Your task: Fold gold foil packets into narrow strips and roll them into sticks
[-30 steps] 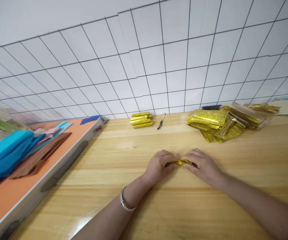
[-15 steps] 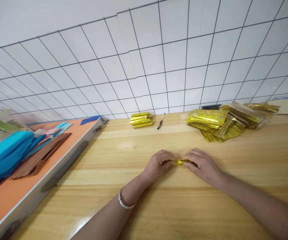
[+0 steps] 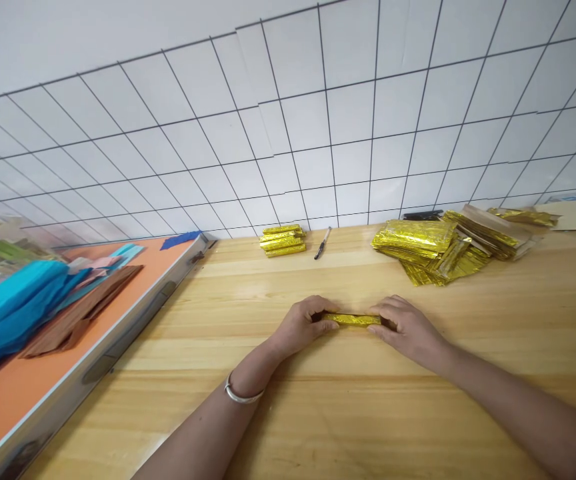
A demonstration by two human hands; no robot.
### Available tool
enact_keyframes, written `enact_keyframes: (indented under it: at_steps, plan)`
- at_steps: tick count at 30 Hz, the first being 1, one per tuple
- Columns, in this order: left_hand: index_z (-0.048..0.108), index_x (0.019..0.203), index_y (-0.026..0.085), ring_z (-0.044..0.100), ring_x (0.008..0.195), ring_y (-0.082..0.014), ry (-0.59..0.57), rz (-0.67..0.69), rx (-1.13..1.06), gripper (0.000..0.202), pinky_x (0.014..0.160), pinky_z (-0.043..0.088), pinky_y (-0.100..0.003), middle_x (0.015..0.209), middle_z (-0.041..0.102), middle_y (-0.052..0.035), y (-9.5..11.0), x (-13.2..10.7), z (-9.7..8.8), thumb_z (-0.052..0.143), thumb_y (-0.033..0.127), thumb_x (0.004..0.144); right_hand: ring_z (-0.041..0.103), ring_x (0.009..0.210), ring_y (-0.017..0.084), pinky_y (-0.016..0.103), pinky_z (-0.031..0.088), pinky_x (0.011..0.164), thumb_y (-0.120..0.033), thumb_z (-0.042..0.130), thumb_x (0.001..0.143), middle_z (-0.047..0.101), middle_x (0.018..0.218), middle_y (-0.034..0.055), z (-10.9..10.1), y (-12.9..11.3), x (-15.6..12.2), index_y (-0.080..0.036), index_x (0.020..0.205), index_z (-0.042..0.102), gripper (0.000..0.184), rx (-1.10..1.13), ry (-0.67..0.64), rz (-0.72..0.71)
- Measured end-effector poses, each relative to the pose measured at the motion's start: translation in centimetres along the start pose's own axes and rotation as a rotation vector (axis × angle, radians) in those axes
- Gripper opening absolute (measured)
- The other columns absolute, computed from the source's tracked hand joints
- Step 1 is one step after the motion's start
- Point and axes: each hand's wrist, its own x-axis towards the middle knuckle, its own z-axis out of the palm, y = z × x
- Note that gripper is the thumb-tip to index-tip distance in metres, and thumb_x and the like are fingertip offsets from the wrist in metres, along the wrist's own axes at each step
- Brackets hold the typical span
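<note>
A narrow folded strip of gold foil (image 3: 352, 319) lies on the wooden table (image 3: 368, 413) between my two hands. My left hand (image 3: 302, 325) pinches its left end with curled fingers. At the strip's right end my right hand (image 3: 407, 328) presses down with closed fingers. A silver bangle (image 3: 238, 396) sits on my left wrist.
A small stack of folded gold strips (image 3: 283, 239) and a pen (image 3: 323, 243) lie by the tiled wall. A loose heap of gold foil sheets (image 3: 443, 245) sits at the back right. To the left, an orange surface (image 3: 13, 393) holds blue (image 3: 13, 307) and brown paper (image 3: 81, 310).
My hands have moved apart along the gold strip, so more of its length shows between them. The left hand slid leftward.
</note>
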Motion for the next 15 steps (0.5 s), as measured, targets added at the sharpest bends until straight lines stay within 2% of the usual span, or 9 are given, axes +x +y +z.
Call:
enact_keyframes:
  at_steps: [3, 10, 15]
  plan:
    - [0.067, 0.101, 0.020, 0.058, 0.089, -0.0151, 0.000, 0.037, 0.040, 0.020, 0.081, 0.046, -0.026, 0.095, 0.065, -0.0043, 0.31, 0.10, 0.00, 0.064, 0.027, 0.082, 0.054, 0.088, 0.020, 0.034, 0.043, 0.077, -0.030, 0.059, 0.083, 0.064, 0.088, 0.0050, -0.12, -0.10, 0.03, -0.022, 0.099, 0.065, 0.019, 0.009, -0.006, 0.000]
    - [0.067, 0.095, 0.019, 0.057, 0.083, -0.0147, 0.021, 0.035, 0.099, 0.016, 0.075, 0.045, -0.025, 0.089, 0.064, -0.0043, 0.33, 0.06, 0.12, 0.064, 0.025, 0.081, 0.053, 0.084, 0.020, 0.033, 0.042, 0.075, -0.029, 0.060, 0.082, 0.062, 0.082, 0.0038, -0.07, 0.06, 0.09, -0.021, 0.092, 0.066, 0.014, 0.007, -0.003, 0.027]
    - [0.067, 0.095, 0.018, 0.057, 0.082, -0.0145, 0.016, 0.058, 0.114, 0.016, 0.074, 0.045, -0.025, 0.089, 0.064, -0.0045, 0.65, 0.16, 0.52, 0.063, 0.026, 0.082, 0.052, 0.089, 0.021, 0.035, 0.042, 0.079, -0.032, 0.065, 0.079, 0.063, 0.089, 0.0051, 0.27, -0.29, 0.31, -0.020, 0.102, 0.064, 0.026, -0.056, 0.024, 0.005]
